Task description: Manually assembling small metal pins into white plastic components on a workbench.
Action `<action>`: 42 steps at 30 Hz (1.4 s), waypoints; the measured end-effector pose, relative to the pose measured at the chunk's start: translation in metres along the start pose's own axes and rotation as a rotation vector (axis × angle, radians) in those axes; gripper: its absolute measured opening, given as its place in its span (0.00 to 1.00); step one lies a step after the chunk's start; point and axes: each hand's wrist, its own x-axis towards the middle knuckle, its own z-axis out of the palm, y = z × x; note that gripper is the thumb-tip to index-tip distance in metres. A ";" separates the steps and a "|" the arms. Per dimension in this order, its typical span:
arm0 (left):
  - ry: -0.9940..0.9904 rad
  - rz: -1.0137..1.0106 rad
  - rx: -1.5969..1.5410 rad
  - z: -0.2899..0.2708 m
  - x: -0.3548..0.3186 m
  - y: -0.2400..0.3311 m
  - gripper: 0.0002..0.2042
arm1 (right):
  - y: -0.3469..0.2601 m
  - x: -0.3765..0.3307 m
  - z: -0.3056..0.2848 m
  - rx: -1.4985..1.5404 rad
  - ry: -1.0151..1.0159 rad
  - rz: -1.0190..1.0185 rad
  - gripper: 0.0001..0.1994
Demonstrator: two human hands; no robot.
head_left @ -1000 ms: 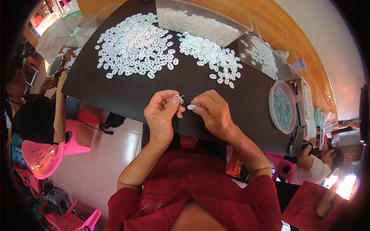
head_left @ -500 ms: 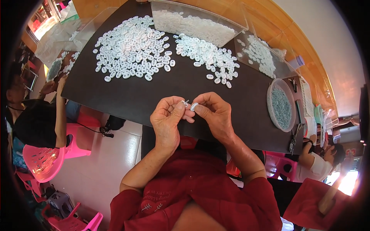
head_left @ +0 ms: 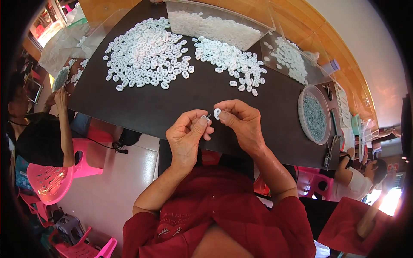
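Pinching hands, apparently above tabletop

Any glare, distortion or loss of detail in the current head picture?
Head view: the fisheye bends the wood panel, corners fall to black; a bright patch at lower right is blown out; soft shine on the floor; the white piece in the right hand is too small for fine detail.

Fisheye view, bowed toward black corners. Glare enters through an upper-left opening and a lower-right opening; sheen marks the floor; the white pile nears overexposure on the dark tabletop.
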 end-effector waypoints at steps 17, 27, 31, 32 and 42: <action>0.028 0.019 0.132 0.001 -0.003 0.004 0.08 | 0.001 0.006 0.003 -0.230 -0.054 -0.121 0.10; 0.028 0.015 0.133 0.000 -0.004 0.003 0.08 | 0.001 0.006 0.007 -0.347 -0.059 -0.192 0.10; 0.040 0.032 0.152 -0.001 -0.004 0.000 0.08 | 0.001 0.007 0.009 -0.389 -0.059 -0.205 0.08; 0.035 0.034 0.156 -0.002 -0.004 -0.001 0.09 | 0.000 0.006 0.010 -0.390 -0.059 -0.205 0.08; 0.047 0.089 0.070 0.002 -0.005 -0.007 0.12 | 0.004 0.003 0.016 -0.285 -0.054 -0.155 0.05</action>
